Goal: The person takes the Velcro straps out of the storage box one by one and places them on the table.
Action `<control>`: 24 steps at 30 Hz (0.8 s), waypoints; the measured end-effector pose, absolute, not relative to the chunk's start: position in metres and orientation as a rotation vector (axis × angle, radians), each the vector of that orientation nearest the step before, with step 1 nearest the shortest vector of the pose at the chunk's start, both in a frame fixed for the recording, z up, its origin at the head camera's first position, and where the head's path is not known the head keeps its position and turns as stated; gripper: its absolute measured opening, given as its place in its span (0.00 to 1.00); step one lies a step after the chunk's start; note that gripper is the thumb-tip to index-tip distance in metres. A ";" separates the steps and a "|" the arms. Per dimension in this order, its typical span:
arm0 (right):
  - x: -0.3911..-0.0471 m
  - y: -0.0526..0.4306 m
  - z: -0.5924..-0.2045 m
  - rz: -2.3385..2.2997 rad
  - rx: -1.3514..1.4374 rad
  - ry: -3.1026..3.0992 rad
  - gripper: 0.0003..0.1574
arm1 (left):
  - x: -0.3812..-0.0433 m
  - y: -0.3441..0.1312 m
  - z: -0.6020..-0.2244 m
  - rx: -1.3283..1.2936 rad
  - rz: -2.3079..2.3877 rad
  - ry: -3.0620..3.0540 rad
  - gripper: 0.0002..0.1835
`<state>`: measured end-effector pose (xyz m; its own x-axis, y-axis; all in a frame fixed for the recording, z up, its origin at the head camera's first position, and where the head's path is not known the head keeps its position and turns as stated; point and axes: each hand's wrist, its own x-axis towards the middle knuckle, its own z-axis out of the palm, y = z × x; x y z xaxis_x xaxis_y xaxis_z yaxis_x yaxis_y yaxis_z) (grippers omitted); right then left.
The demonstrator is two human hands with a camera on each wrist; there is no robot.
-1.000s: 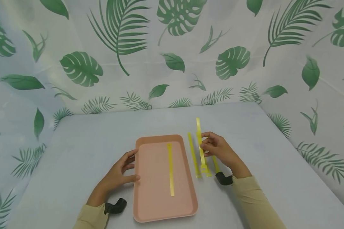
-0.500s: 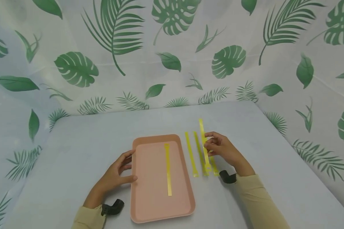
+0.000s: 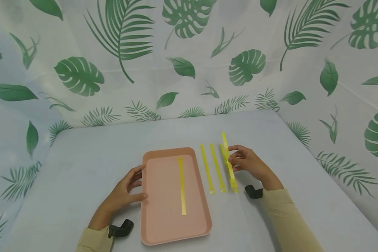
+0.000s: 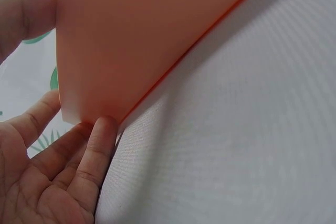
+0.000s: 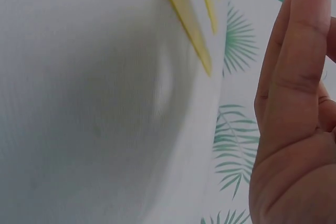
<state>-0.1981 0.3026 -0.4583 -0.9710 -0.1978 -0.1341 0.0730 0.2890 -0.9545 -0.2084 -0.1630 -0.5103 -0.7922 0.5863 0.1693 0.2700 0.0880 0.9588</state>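
Observation:
My left hand (image 3: 124, 192) holds the left edge of a pink tray (image 3: 160, 224), thumb over the rim. In the left wrist view its fingers (image 4: 97, 150) touch the tray's outer wall (image 4: 136, 35). One yellow cable strap (image 3: 182, 189) with a slotted head lies inside the tray. To the right, my right hand (image 3: 247, 162) pinches another yellow strap (image 3: 225, 143) between thumb and fingers, raised and slanting, its slotted end low. This strap partly covers a yellow strap (image 3: 222, 151) beneath. In the right wrist view the right hand (image 5: 294, 87) shows mostly palm and fingers.
Two more yellow straps, a left one (image 3: 207, 169) and a right one (image 3: 218, 169), lie side by side right of the tray. The white table (image 3: 97, 150) meets a leaf-print cloth (image 3: 129, 94) at the back. Black wrist cameras hang below both sleeves.
My right hand has moved right with the held strap, from over the middle strap on the table to over the rightmost one. The left hand stays at the tray. The head view has shifted slightly.

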 end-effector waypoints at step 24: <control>-0.202 0.323 -0.457 -1.507 0.094 2.338 0.31 | -0.210 -0.164 -0.513 0.876 1.769 2.103 0.48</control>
<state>-0.2021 0.3229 -0.4574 -0.9342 -0.1352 -0.3301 0.2448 0.4302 -0.8689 -0.2098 -0.1636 -0.5129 -0.7858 0.5915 0.1809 0.2795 0.0786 0.9569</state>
